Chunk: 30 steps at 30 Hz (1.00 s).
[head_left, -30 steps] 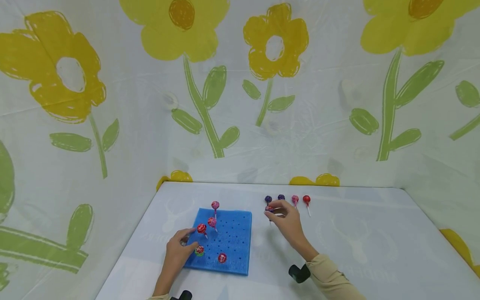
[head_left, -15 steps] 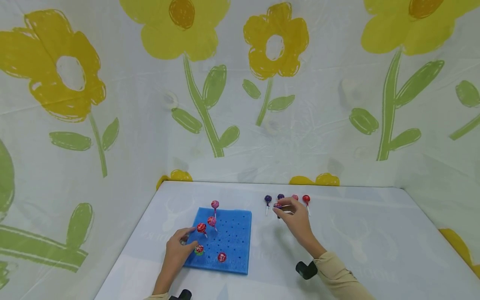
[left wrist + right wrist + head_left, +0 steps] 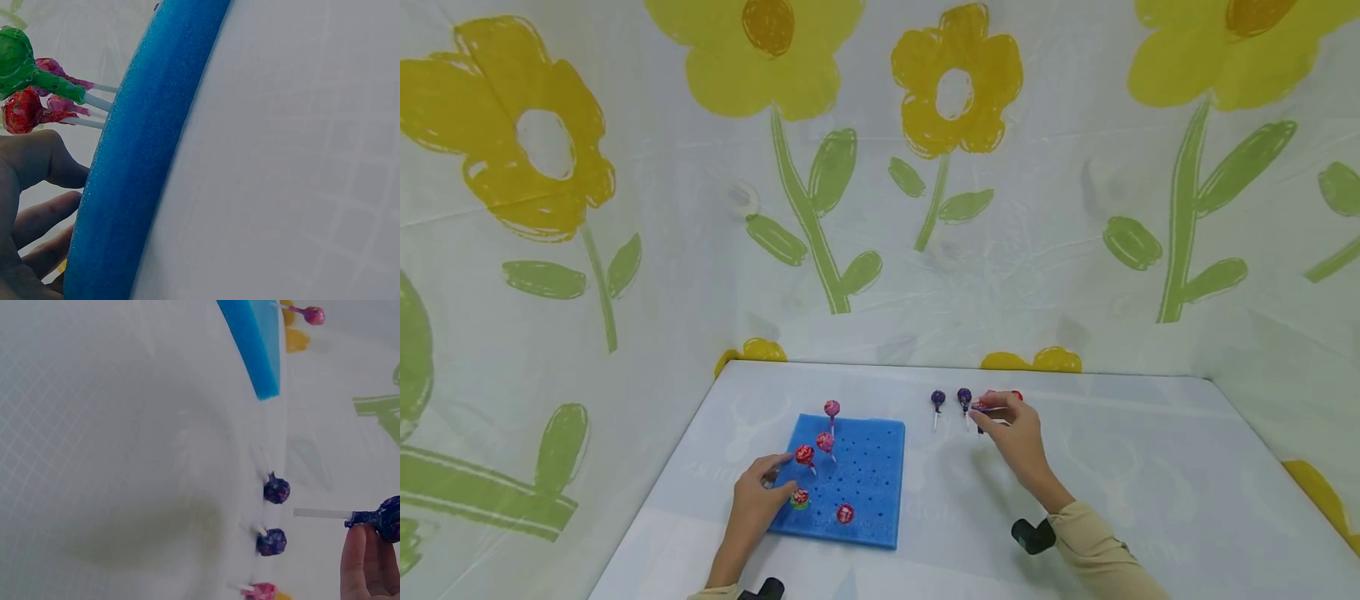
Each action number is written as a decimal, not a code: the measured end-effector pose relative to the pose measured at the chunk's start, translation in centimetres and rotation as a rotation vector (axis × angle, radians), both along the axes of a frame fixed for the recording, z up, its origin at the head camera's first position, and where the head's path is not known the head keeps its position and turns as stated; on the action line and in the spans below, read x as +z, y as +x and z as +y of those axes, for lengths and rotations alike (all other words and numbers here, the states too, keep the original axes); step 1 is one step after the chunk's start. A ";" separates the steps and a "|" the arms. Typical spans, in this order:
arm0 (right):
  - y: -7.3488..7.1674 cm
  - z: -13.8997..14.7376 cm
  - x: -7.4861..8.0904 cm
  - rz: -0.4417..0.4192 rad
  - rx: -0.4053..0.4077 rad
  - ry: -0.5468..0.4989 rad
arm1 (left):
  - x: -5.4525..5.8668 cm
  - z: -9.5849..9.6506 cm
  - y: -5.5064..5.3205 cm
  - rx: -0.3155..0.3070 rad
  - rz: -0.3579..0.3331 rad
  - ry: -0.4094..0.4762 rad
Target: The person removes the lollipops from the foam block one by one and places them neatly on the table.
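Note:
My right hand (image 3: 1017, 432) pinches a purple-wrapped lollipop (image 3: 389, 519) just below its candy, with the white stick sticking out to the left in the right wrist view. It is held in front of a row of lollipops on the table: a purple lollipop (image 3: 938, 397), another purple lollipop (image 3: 965, 395), and a pink and a red one partly hidden behind the hand. My left hand (image 3: 754, 498) rests at the left edge of a blue foam board (image 3: 871, 530), thumb and fingertips touching its top face. Beside the thumb stands a red-and-green lollipop (image 3: 800, 498).
Several more lollipops stand in the board: a red lollipop (image 3: 805, 454), a pink lollipop (image 3: 825, 442), a pink lollipop (image 3: 832, 408) at the back, and a red lollipop (image 3: 845, 513) near the front. Small holes dot the board. A flower-printed curtain (image 3: 1045, 275) surrounds the white table (image 3: 1150, 467).
My right hand has moved right along the row with the purple lollipop, uncovering the two purple ones and covering more of the pink and red ones. The left hand stays put.

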State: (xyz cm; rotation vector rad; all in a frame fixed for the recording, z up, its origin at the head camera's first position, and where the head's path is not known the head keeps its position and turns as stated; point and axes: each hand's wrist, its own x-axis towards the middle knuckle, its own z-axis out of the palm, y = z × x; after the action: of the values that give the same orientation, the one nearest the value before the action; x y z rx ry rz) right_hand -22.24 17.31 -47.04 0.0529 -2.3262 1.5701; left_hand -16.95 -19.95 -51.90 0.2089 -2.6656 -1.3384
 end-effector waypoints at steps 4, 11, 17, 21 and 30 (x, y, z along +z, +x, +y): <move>-1.1 1.5 -1.8 0.051 0.010 0.008 | 0.1 0.0 0.1 -0.002 0.001 0.005; -5.0 5.0 -7.8 0.089 -0.063 0.124 | 0.1 0.1 0.1 0.002 0.003 0.012; -6.0 6.7 -9.0 0.032 -0.114 0.141 | 0.0 0.1 0.0 0.006 0.006 0.008; -6.3 7.4 -8.7 0.026 -0.129 0.149 | 0.1 0.0 0.0 0.003 0.009 0.007; -6.9 8.9 -8.0 0.006 -0.167 0.157 | 0.3 0.1 0.2 0.002 -0.005 0.007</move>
State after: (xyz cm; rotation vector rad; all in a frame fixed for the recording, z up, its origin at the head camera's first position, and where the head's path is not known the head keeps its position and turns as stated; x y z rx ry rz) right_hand -29.09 26.26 -55.08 -0.0969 -2.3766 1.3051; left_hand -16.78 -19.83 -51.59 0.2160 -2.6643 -1.3492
